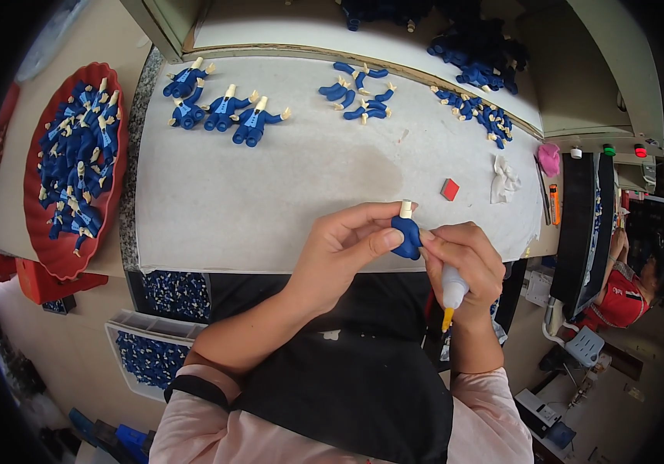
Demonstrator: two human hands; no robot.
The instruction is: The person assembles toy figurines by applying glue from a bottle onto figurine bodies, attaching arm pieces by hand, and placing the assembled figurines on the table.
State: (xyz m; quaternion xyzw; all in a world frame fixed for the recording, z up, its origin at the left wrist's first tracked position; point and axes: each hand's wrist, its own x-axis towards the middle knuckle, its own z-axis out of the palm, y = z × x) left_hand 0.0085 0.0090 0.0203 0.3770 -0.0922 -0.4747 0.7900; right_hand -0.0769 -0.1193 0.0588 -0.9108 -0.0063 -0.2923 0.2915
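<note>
My left hand (351, 243) pinches a dark blue toy figure body (407, 236) with a cream neck stub between thumb and fingers. It is held above the near edge of the white work sheet. Closed around a small white squeeze bottle (454, 286) with a yellow tip, my right hand (467, 267) also has its thumb and forefinger at the figure's right side. Whether a small part sits between those fingertips is hidden. Beyond my hands, several blue figures with arms (228, 108) lie at the far left of the sheet, and loose blue arms (359, 93) lie at the far middle.
A red scalloped tray (36, 224) heaped with figures stands at left. More small arms (479, 112), a red block (449, 189), crumpled tissue (504, 182) and an orange cutter (555, 204) are at right. White bins (127, 340) sit below. Another person (626, 286) works far right.
</note>
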